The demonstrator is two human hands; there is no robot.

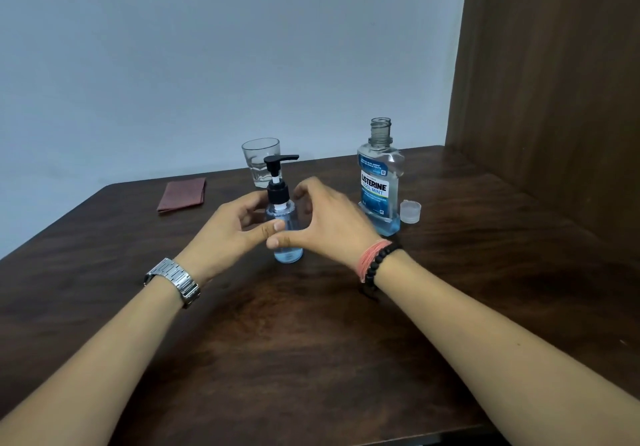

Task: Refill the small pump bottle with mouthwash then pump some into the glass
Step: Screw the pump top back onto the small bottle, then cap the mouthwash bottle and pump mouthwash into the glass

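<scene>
A pale grey wall backs a dark brown wooden table [311, 341], with a brown wood panel [554, 99] rising at the right. Near the middle of the table stands the small pump bottle [284, 234], upright, clear plastic with pale blue liquid filling most of its body, and a black pump head fitted on top with its spout pointing right. The left hand [230, 229] and the right hand [329, 220] flank it, fingers loosely curved around the body; the 2 thumbs meet in front of the bottle, but whether either hand actually grips it cannot be told. Just behind the pump stands the glass [261, 163], clear and upright. To the right is the mouthwash bottle [380, 182], uncapped, its blue liquid low in the base, with its clear cap [410, 211] lying just beside it. A folded reddish cloth [182, 195] lies well apart at the left, near the table's far edge. Bare tabletop spreads in front of the bottle, between the forearms. The left wrist wears a metal watch [175, 281]; the right wrist wears 2 bracelets [375, 260].
</scene>
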